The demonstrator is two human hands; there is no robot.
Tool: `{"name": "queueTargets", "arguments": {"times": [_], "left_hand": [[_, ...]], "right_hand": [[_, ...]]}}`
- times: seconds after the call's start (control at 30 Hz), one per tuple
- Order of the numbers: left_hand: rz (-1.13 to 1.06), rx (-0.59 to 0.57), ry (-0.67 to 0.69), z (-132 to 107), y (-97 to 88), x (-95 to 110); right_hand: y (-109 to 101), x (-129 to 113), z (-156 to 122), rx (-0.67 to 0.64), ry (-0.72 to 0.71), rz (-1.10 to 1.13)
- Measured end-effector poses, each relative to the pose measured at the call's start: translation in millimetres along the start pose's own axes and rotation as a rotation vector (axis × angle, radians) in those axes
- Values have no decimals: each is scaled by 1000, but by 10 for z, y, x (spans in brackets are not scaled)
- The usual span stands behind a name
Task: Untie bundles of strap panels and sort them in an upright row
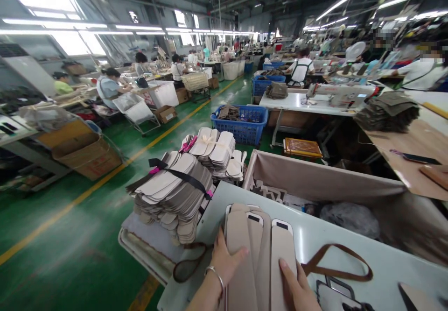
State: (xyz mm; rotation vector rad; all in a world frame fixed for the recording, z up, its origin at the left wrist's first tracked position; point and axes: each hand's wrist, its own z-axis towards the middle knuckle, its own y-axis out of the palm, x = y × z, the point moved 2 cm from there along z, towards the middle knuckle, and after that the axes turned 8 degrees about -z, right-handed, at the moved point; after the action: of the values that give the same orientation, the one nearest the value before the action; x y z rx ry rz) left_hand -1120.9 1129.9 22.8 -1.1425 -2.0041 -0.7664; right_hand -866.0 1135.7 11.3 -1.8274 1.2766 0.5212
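Several long beige padded strips (238,241) with rounded ends lie in an overlapping pile on the pale worktable. My left hand (224,262), a bangle at its wrist, grips the pile's left side, thumb across the top strip and fingers along the edge. Just right of the pile lies a separate beige strip (282,245) with a dark patch on its white end. My right hand (297,285) holds this strip by its right side, thumb on top; its lower part runs out of view. A brown strap (336,245) curls on the table beyond my right hand.
Tied bundles of cut panels (171,194) are stacked at the table's far left. Behind the table stands a fabric-lined bin (329,175). A blue basket (240,119), a wooden stool (303,147) and a sewing machine (343,95) are farther off. Other people sit working along the rows.
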Motion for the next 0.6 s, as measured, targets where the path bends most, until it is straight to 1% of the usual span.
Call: {"name": "queueTargets", "arguments": {"times": [0.1,0.17,0.33,0.4,0.47,0.6], "left_hand": [[377,100,172,-45,132,3],[574,118,250,-127,204,33],[801,97,282,-420,400,50],[854,82,292,-492,468,38],[844,71,311,-515,494,39],[749,87,374,-491,443,78]], "right_hand": [[-16,-116,-38,-16,14,27],[-47,-134,-50,-62,7,31],[-135,-38,-109,-141,-13,19],[-157,-17,-140,-143,-16,31],[-178,-17,-167,-143,-14,42],[-220,-34,-197,-152,-39,55]]}}
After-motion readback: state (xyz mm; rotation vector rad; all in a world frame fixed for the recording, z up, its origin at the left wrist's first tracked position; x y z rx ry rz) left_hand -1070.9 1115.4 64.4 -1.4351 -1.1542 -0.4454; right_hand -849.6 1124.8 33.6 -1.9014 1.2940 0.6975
